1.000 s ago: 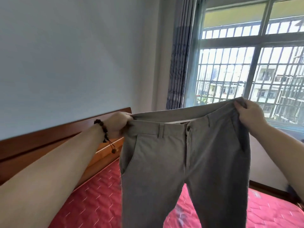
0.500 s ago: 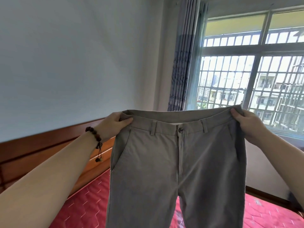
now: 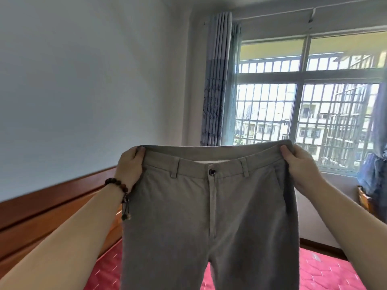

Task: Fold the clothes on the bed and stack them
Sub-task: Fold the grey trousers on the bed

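A pair of grey trousers hangs upright in front of me, front side facing me, button closed, waistband stretched level. My left hand grips the left end of the waistband, a bead bracelet on its wrist. My right hand grips the right end of the waistband. Both legs of the trousers hang down past the bottom of the frame, above the red quilted bed. No other clothes show in view.
A wooden headboard runs along the left wall. A barred window with a blue curtain fills the far wall. A chair with blue cloth on it stands at the right edge.
The trousers have shifted left and squared up, with the waistband now level. Both hands kept their hold. My view has tilted up, showing more wall and window.
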`<action>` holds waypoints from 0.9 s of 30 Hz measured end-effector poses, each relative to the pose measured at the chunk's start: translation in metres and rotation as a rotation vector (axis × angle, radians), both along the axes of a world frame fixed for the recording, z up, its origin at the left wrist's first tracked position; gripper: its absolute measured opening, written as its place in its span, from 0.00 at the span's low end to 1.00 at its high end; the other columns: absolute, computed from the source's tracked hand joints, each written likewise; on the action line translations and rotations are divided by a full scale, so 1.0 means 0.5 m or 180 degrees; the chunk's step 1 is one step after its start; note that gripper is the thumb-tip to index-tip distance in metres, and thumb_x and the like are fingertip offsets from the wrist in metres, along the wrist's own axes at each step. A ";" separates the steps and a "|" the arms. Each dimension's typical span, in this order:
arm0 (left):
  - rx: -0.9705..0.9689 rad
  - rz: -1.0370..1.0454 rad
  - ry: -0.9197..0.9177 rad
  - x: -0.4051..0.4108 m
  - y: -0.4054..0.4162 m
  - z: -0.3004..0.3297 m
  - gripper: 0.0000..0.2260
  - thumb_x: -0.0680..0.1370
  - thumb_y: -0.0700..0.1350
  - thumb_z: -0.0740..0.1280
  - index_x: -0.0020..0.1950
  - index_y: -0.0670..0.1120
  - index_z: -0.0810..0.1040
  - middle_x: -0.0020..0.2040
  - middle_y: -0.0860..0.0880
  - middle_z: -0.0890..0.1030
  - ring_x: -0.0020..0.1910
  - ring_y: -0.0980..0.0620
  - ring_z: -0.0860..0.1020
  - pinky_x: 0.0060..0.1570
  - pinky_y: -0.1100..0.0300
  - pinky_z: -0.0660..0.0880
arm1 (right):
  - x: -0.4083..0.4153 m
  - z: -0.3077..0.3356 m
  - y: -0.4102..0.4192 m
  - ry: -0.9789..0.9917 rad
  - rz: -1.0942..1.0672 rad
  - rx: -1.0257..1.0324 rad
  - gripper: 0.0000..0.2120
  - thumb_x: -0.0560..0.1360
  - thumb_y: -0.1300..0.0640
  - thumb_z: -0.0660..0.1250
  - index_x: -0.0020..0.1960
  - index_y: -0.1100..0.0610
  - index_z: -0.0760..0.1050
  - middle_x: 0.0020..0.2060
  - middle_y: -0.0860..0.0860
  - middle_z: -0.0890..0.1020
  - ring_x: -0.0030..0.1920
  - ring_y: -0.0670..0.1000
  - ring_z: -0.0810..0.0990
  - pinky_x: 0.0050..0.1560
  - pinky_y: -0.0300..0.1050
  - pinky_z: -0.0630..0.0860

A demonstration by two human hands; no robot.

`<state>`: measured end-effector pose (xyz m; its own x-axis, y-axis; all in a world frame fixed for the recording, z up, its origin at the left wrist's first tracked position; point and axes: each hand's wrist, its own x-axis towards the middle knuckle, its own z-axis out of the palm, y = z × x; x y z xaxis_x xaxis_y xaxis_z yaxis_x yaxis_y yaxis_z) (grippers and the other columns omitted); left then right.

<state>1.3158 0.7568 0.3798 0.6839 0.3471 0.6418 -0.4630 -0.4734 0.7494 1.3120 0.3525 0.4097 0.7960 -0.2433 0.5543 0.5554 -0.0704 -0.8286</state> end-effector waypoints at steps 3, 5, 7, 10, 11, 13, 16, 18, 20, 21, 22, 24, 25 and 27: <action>-0.0656 -0.0607 0.0613 -0.007 0.011 -0.021 0.15 0.82 0.52 0.59 0.47 0.45 0.80 0.48 0.46 0.82 0.50 0.46 0.78 0.50 0.55 0.74 | -0.018 -0.042 -0.005 0.0194 -0.0372 -0.0232 0.08 0.80 0.56 0.62 0.48 0.58 0.79 0.42 0.54 0.82 0.45 0.53 0.79 0.49 0.50 0.76; -0.1535 -0.1556 0.1028 -0.027 0.031 -0.032 0.19 0.79 0.57 0.62 0.51 0.42 0.81 0.52 0.40 0.83 0.50 0.44 0.82 0.50 0.51 0.79 | -0.045 -0.045 -0.017 0.0361 0.0031 0.0193 0.09 0.79 0.56 0.64 0.46 0.56 0.81 0.40 0.53 0.85 0.41 0.51 0.83 0.43 0.45 0.81; -0.1725 -0.2349 0.1461 -0.058 0.042 -0.045 0.23 0.75 0.58 0.65 0.58 0.39 0.81 0.57 0.38 0.82 0.55 0.43 0.82 0.50 0.51 0.80 | -0.066 -0.044 -0.024 0.0654 0.0208 0.0683 0.07 0.78 0.55 0.67 0.46 0.58 0.81 0.37 0.53 0.85 0.36 0.50 0.84 0.35 0.44 0.81; -0.1550 -0.2434 0.1571 -0.106 0.017 -0.045 0.20 0.74 0.51 0.70 0.58 0.38 0.81 0.59 0.37 0.80 0.55 0.43 0.82 0.49 0.52 0.80 | -0.073 -0.050 -0.011 0.0972 -0.0411 0.0995 0.07 0.76 0.54 0.70 0.47 0.59 0.78 0.39 0.54 0.83 0.39 0.53 0.82 0.46 0.50 0.82; -0.1660 -0.2189 0.1475 -0.120 0.001 -0.042 0.20 0.74 0.50 0.71 0.58 0.37 0.80 0.58 0.37 0.81 0.54 0.42 0.82 0.50 0.51 0.80 | -0.081 -0.052 0.000 0.0973 -0.0663 0.1074 0.07 0.75 0.53 0.71 0.44 0.57 0.77 0.42 0.54 0.81 0.42 0.54 0.80 0.51 0.51 0.80; -0.1815 -0.1428 0.1169 -0.149 -0.036 -0.036 0.21 0.77 0.53 0.69 0.58 0.36 0.79 0.55 0.38 0.82 0.54 0.40 0.81 0.56 0.48 0.78 | -0.115 -0.057 0.031 0.0898 -0.0817 0.1147 0.09 0.74 0.52 0.72 0.39 0.55 0.76 0.41 0.54 0.80 0.40 0.53 0.79 0.48 0.51 0.79; -0.1396 -0.0733 0.0994 -0.217 -0.112 -0.034 0.25 0.79 0.59 0.62 0.59 0.38 0.78 0.52 0.45 0.81 0.49 0.45 0.79 0.50 0.57 0.76 | -0.203 -0.070 0.104 0.0748 -0.0424 0.0794 0.07 0.71 0.54 0.75 0.40 0.57 0.80 0.32 0.52 0.84 0.30 0.50 0.82 0.33 0.43 0.79; -0.1288 -0.0692 0.1023 -0.278 -0.175 -0.040 0.25 0.79 0.61 0.59 0.53 0.40 0.79 0.50 0.44 0.80 0.45 0.44 0.80 0.46 0.60 0.74 | -0.270 -0.088 0.171 0.0541 -0.0163 0.0582 0.03 0.70 0.58 0.76 0.39 0.55 0.82 0.30 0.49 0.84 0.31 0.49 0.82 0.34 0.43 0.79; -0.1294 -0.0756 0.0916 -0.338 -0.236 -0.053 0.23 0.80 0.60 0.58 0.54 0.42 0.79 0.52 0.42 0.81 0.49 0.43 0.80 0.45 0.59 0.75 | -0.339 -0.108 0.240 0.0521 0.0188 0.0389 0.05 0.70 0.60 0.75 0.37 0.52 0.83 0.30 0.50 0.83 0.31 0.51 0.81 0.34 0.45 0.79; -0.1372 -0.0867 0.0814 -0.366 -0.262 -0.060 0.22 0.81 0.59 0.58 0.55 0.42 0.80 0.53 0.41 0.82 0.52 0.41 0.80 0.50 0.55 0.77 | -0.372 -0.118 0.271 0.0591 0.0367 0.0270 0.04 0.71 0.60 0.74 0.38 0.53 0.83 0.30 0.52 0.82 0.32 0.53 0.80 0.34 0.47 0.79; -0.1479 -0.1023 0.0730 -0.392 -0.280 -0.066 0.21 0.81 0.58 0.59 0.54 0.42 0.80 0.53 0.40 0.83 0.53 0.39 0.81 0.54 0.48 0.78 | -0.404 -0.125 0.296 0.0684 0.0525 0.0173 0.05 0.73 0.58 0.72 0.39 0.56 0.83 0.31 0.55 0.82 0.33 0.54 0.79 0.35 0.52 0.79; -0.1646 -0.1306 0.0620 -0.446 -0.289 -0.075 0.20 0.80 0.58 0.60 0.49 0.44 0.82 0.48 0.40 0.84 0.51 0.39 0.82 0.54 0.41 0.78 | -0.463 -0.124 0.324 0.0968 0.0853 0.0250 0.14 0.78 0.53 0.66 0.39 0.61 0.82 0.34 0.59 0.82 0.33 0.57 0.80 0.36 0.54 0.81; -0.1600 -0.1414 0.0605 -0.469 -0.283 -0.079 0.20 0.78 0.61 0.62 0.48 0.46 0.82 0.48 0.41 0.84 0.50 0.40 0.82 0.55 0.41 0.78 | -0.487 -0.117 0.330 0.1153 0.1136 0.0452 0.18 0.80 0.51 0.63 0.40 0.62 0.82 0.35 0.60 0.83 0.33 0.57 0.82 0.34 0.50 0.81; -0.1180 -0.1542 0.0514 -0.505 -0.258 -0.089 0.16 0.72 0.61 0.70 0.48 0.49 0.82 0.48 0.44 0.84 0.51 0.43 0.82 0.54 0.45 0.79 | -0.523 -0.101 0.331 0.1415 0.1617 0.0748 0.22 0.81 0.48 0.57 0.43 0.62 0.82 0.37 0.60 0.85 0.35 0.56 0.84 0.33 0.45 0.80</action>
